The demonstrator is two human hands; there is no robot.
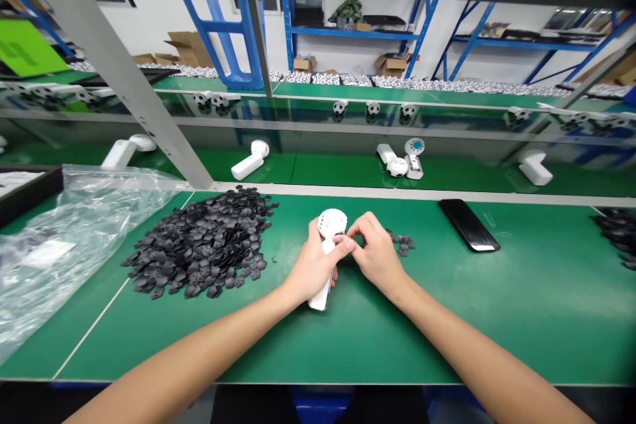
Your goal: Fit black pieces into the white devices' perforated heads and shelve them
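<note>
Two bare hands are working over the green table [298, 351]. The left grip [315, 265] is closing around the neck and handle of a white tool [332, 222]. The tool's round head is poking up above that grip, showing little dark holes, and its handle is pointing down toward the person. The right grip [378, 253] is pinching its fingertips together just beside the head, touching the left thumb. It is too small to tell if a bit is hiding between those fingertips.

Left of the left grip, a big pile [203, 245] of flat black bits is lying on the table. Farther left, a clear bag [89, 232] is spreading out crumpled, and a black tray [30, 192] is sitting past it. Just right of the right grip, a few black bits [403, 243] are lying in a small bunch. Farther right, a black phone [470, 225] is lying tilted, and more black bits [619, 232] are sitting at the far right edge.

Beyond both grips, more white tools [251, 160] are resting on a green shelf [328, 179]. Higher up, some black-and-white balls [373, 108] are sitting in a row.
</note>
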